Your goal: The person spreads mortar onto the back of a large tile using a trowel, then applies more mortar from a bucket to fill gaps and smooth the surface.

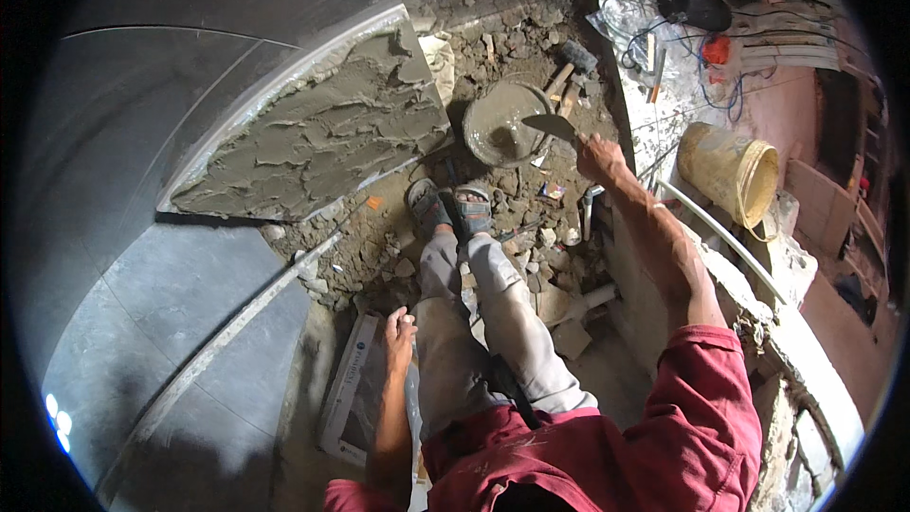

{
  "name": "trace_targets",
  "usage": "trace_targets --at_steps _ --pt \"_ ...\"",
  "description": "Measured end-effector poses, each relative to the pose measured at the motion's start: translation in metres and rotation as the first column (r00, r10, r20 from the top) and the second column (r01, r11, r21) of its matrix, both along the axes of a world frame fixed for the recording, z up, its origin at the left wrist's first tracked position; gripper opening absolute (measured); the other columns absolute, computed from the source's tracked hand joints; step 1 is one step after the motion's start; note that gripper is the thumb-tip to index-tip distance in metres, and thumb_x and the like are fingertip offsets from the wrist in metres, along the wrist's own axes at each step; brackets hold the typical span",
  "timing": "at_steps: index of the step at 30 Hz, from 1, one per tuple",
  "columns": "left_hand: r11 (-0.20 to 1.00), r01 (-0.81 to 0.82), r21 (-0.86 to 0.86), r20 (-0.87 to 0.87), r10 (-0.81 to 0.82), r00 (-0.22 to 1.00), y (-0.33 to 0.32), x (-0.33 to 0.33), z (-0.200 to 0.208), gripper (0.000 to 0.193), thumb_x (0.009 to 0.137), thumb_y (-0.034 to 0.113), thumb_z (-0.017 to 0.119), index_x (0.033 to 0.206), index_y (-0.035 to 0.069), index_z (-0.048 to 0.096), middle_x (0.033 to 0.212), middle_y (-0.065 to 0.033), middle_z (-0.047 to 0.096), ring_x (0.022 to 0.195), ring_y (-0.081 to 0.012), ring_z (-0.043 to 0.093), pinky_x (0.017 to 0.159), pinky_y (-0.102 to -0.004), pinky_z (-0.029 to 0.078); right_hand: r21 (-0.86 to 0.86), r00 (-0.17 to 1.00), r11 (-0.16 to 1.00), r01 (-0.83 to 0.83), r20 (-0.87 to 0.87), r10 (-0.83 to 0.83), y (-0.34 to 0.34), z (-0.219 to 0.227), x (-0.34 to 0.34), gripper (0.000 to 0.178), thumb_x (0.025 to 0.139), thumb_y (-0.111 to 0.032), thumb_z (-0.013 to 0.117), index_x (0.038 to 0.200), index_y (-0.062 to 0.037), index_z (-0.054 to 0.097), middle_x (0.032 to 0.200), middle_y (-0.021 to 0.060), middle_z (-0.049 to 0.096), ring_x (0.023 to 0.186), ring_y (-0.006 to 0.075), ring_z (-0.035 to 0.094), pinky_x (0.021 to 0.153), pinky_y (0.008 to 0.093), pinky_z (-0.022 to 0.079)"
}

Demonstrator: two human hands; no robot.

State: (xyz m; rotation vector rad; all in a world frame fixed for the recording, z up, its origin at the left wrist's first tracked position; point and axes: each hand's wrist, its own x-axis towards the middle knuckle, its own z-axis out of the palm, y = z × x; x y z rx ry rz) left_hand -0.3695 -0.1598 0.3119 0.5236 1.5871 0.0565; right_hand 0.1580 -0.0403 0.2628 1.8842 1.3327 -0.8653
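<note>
My right hand (602,159) grips a trowel (550,125), its blade reaching over the right rim of a round tub (467,137) of wet grey mortar (512,100). To the left of the tub leans a large tile (169,192), its back spread with a thick, ridged mortar layer (322,123). My left hand (400,337) hangs beside my left leg with its fingers loosely apart, and I see nothing in it. Close to that hand lies a flat cardboard box (343,389).
A hammer (576,59) lies on rubble (370,251) beyond the tub. At right, a dirty yellowish bucket (720,171) lies tilted near a pale pipe (720,239). Dark grey tiles (190,294) cover the left side, with a long strip (223,341) across them. Cables and plastic lie at upper right.
</note>
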Motion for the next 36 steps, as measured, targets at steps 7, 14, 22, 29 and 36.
trace_targets --at_steps 7,14,22,29,36 --pt "0.994 0.045 0.096 -0.036 -0.042 0.998 -0.015 0.038 0.001 0.04 0.094 0.028 0.05 0.124 0.002 0.05 0.108 -0.0082 0.06 0.091 -0.0156 0.056 0.082 -0.0296 0.045 0.012 0.996 0.997 -0.08 -0.039 0.081 0.027 -0.024 0.011 0.027 0.083 -0.018 0.045 0.097 -0.005 0.065 0.087 0.0187 0.067 0.075 0.0317 0.067 0.064 0.0434 0.053" --pt "0.947 -0.093 0.308 0.045 0.083 0.996 -0.001 0.075 -0.013 0.04 0.095 0.033 0.049 0.123 0.005 0.052 0.104 -0.0067 0.06 0.089 -0.0136 0.056 0.081 -0.0297 0.045 0.255 0.998 0.967 0.032 -0.062 -0.017 -0.035 -0.052 0.06 0.035 0.088 -0.022 0.036 0.116 -0.0171 0.057 0.091 0.0229 0.06 0.077 0.0375 0.063 0.064 0.0479 0.051" --pt "0.941 0.077 0.329 0.122 -0.123 0.985 0.052 0.112 -0.096 0.038 0.095 0.029 0.049 0.124 0.005 0.05 0.106 -0.0075 0.059 0.09 -0.0152 0.056 0.082 -0.0292 0.044 0.206 0.897 0.875 -0.439 0.154 0.414 0.017 -0.009 0.061 0.042 0.087 -0.011 0.048 0.127 -0.0244 0.046 0.112 0.0173 0.052 0.081 0.0267 0.062 0.07 0.0396 0.049" --pt "0.968 -0.019 0.249 0.414 -0.088 0.906 0.097 0.158 -0.234 0.042 0.095 0.03 0.05 0.126 0.003 0.047 0.112 -0.0098 0.057 0.094 -0.0168 0.055 0.083 -0.0307 0.045 0.271 0.833 0.789 -0.552 0.213 0.51 0.021 -0.052 0.049 0.03 0.081 -0.013 0.056 0.108 -0.0249 0.057 0.09 0.0045 0.057 0.081 0.0204 0.06 0.068 0.0375 0.041" --pt "0.974 -0.212 0.083 0.69 0.098 0.717 0.118 0.234 -0.363 0.048 0.093 0.011 0.04 0.138 0.002 0.03 0.137 -0.0132 0.038 0.117 -0.0259 0.046 0.1 -0.0426 0.036 0.082 0.858 0.881 -0.466 0.286 0.427 -0.011 -0.065 -0.003 0.03 0.09 -0.013 0.049 0.119 -0.0178 0.053 0.085 0.0097 0.061 0.073 0.018 0.061 0.061 0.0348 0.047"
